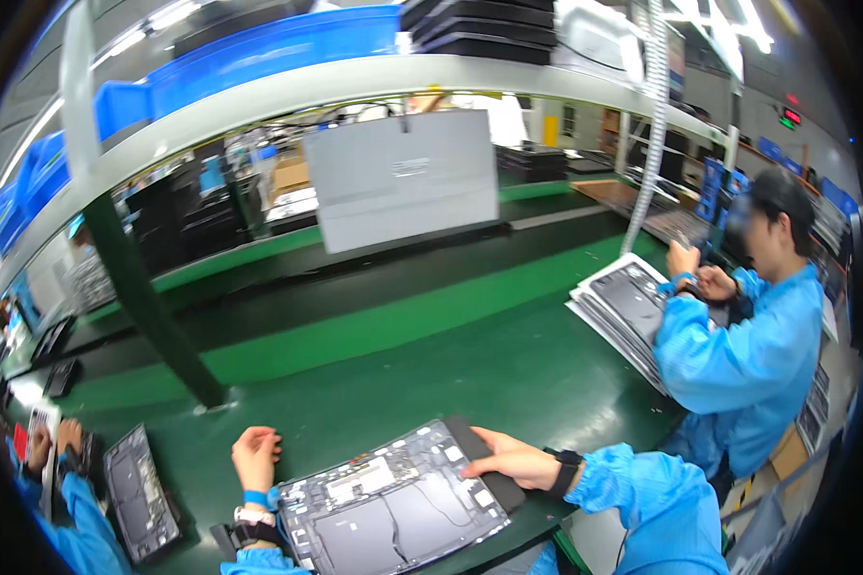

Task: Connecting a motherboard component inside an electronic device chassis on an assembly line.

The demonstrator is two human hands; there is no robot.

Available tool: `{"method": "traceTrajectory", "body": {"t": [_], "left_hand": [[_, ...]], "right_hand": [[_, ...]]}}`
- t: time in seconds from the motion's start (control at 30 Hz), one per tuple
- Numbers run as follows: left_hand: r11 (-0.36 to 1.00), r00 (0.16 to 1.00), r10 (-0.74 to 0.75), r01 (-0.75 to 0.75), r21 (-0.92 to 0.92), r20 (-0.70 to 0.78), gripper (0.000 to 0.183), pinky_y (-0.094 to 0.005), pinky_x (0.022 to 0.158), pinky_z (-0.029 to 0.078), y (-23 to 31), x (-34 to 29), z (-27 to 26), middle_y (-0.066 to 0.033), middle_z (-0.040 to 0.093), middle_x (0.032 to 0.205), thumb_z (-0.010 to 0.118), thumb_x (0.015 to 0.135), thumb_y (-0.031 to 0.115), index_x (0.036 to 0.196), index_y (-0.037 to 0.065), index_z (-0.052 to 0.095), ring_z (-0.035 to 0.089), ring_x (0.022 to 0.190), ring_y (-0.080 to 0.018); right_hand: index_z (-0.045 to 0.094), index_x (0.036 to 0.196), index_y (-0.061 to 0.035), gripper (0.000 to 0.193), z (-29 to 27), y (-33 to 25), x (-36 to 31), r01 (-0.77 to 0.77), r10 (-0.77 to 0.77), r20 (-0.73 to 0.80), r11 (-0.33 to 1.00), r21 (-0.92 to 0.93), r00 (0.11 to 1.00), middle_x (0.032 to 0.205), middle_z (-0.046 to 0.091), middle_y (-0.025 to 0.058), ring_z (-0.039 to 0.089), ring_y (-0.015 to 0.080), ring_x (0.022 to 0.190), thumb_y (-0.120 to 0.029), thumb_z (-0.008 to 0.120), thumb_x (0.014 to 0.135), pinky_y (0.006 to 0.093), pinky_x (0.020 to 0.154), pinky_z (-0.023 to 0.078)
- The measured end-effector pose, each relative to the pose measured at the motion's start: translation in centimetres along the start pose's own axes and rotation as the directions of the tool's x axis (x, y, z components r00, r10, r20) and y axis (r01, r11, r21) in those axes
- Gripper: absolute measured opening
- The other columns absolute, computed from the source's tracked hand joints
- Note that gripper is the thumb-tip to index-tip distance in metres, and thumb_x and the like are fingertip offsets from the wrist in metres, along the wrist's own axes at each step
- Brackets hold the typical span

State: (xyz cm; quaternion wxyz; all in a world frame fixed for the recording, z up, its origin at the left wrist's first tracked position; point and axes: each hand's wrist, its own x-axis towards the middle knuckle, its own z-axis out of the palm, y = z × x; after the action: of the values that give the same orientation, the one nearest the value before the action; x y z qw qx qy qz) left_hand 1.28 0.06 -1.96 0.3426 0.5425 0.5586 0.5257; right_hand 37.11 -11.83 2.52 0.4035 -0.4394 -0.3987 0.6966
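An opened flat electronic device (393,498), like a tablet or laptop body, lies at the bench's near edge with its board, black panels and thin cables showing. At its right edge my right hand (516,462) grips it, thumb on top; the other fingers are mostly hidden. A dark flat plate (494,470) sticks out from beneath that side. My left hand (256,458) is raised beside the device's upper left corner, fingers curled together, apart from it. Whether something small is in those fingers cannot be seen. Both wrists wear dark bands.
A green bench (374,383) runs across. To the right a person in blue (758,326) works over a stack of similar device bodies (623,307). Left, another person's hands (67,436) are near another opened device (142,489). A green post (153,307) and hanging grey board (403,182) stand ahead.
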Motion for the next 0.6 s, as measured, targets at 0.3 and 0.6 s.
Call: {"method": "traceTrajectory", "body": {"t": [0.3,0.6], "left_hand": [[0.993,0.959,0.094,-0.07,0.098,-0.268,0.039,-0.0253,0.056,0.051,-2.0,1.9,0.5,-0.0127,0.057,0.104,0.055,0.076,-0.003,0.114,0.003,0.048,0.055,0.075,-0.0138],[0.559,0.975,0.066,0.14,0.817,-0.212,0.083,-0.0426,0.106,0.018,0.7,2.0,3.7,-0.0174,0.024,0.145,0.058,0.079,0.041,0.141,0.002,0.018,0.017,0.136,-0.0297]], "right_hand": [[0.048,0.116,0.002,0.04,-4.8,-2.4,7.3,0.198,-0.174,-0.144,0.965,0.174,0.974,0.101,0.06,0.0086,0.06,0.014,0.084,-0.003,0.057,0.077,0.0282,0.073,0.051],[0.047,0.108,0.0034,0.035,-5.8,-7.1,24.5,0.456,-0.328,-0.414,0.851,0.26,0.849,0.094,0.06,0.0155,0.063,0.0266,0.08,0.001,0.057,0.075,0.0396,0.073,0.054]]}}
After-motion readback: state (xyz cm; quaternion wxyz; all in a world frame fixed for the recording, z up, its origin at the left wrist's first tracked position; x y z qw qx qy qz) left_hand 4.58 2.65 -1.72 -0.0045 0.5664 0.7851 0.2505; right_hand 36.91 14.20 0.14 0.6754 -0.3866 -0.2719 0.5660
